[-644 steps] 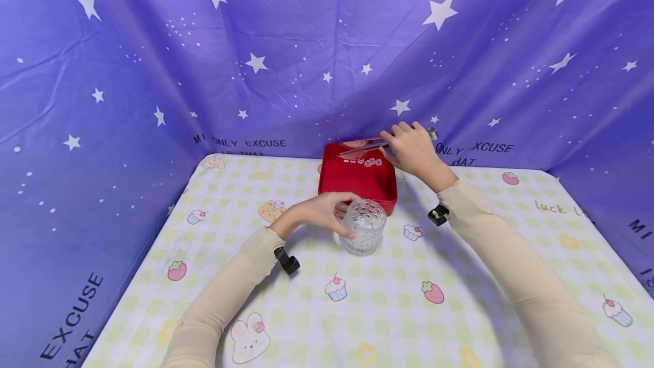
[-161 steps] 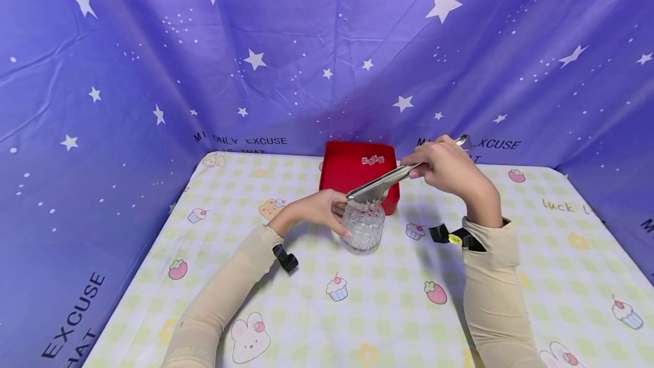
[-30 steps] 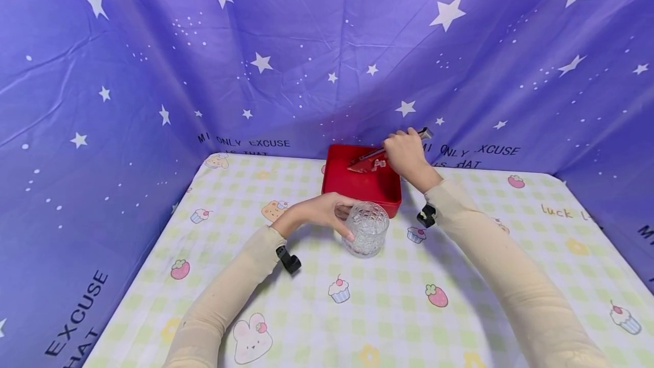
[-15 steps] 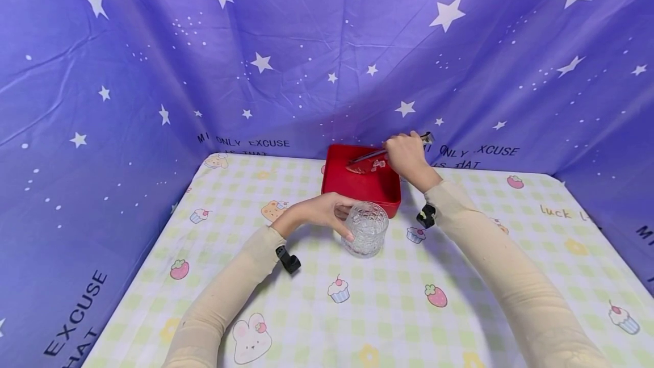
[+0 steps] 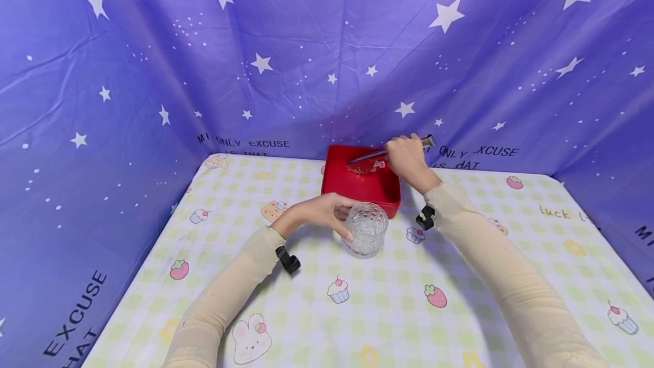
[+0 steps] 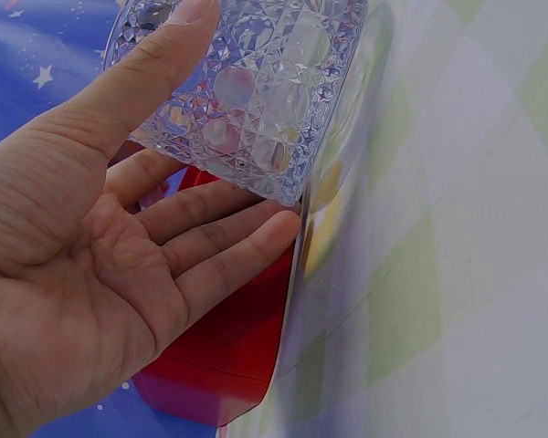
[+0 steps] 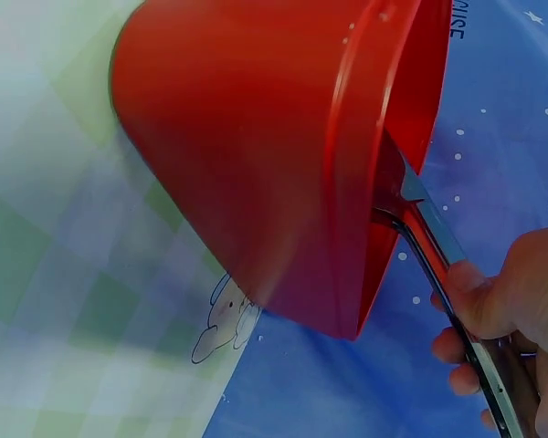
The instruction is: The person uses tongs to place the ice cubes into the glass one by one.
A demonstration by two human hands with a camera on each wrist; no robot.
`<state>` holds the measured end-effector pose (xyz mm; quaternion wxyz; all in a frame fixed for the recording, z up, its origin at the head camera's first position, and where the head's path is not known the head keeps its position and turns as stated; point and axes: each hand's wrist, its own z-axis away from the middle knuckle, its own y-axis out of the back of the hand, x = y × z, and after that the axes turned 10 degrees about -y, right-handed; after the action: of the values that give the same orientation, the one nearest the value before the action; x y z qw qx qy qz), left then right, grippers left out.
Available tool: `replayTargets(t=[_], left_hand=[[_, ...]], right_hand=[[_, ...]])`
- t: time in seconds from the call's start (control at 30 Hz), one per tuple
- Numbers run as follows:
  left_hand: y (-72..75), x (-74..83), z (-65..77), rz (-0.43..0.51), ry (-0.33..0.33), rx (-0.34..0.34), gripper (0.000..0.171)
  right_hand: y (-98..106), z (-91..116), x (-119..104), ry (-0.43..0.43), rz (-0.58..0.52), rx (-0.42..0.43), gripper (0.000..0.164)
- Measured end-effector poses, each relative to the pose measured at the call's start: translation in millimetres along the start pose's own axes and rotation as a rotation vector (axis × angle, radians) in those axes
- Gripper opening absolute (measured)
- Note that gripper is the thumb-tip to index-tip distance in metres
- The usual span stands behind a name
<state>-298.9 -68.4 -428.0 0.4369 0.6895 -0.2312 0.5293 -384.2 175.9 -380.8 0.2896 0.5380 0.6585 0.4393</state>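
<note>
My left hand (image 5: 321,210) grips a clear cut-pattern glass (image 5: 365,234) standing on the table, thumb on its near side and other fingers behind. In the left wrist view, the thumb lies over the glass's faceted wall (image 6: 256,100). My right hand (image 5: 407,159) holds metal tongs (image 7: 477,360) by the arms. The tongs reach over the rim into a red box (image 5: 352,187), their ends low inside it. A few small clear cubes (image 5: 379,164) lie in the box beside the tong ends. The box's wall hides the tong tips in the right wrist view.
The red box stands at the table's back, just behind the glass. A checked cloth (image 5: 388,317) printed with cupcakes and strawberries covers the table. A purple star-patterned curtain (image 5: 306,84) rises close behind and at both sides.
The tongs, over the glass several seconds ago, are back inside the red box. The box holds fewer clear cubes than at first. Over the last second the tong arms draw slightly together; the left hand stays put.
</note>
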Motion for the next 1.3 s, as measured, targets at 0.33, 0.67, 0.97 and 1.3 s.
replayTargets(t=[0.33,0.67,0.97,1.3], left_hand=[[0.4,-2.8,-0.3,-0.002,0.007,0.002,0.079],[0.3,-3.9,-0.5,-0.013,-0.008,0.001,0.080],[-0.1,-3.5,-0.7,-0.030,-0.006,0.000,0.079],[0.8,-5.4,-0.2,-0.012,-0.015,-0.008,0.078]], right_hand=[[4.9,-2.1,0.4,0.000,0.030,-0.007,0.010],[27.4,-2.2,0.7,-0.030,-0.034,0.014,0.006],[53.3,1.4,9.8,-0.128,-0.151,0.000,0.016],[75.8,12.7,23.3,-0.243,-0.304,0.082,0.021]])
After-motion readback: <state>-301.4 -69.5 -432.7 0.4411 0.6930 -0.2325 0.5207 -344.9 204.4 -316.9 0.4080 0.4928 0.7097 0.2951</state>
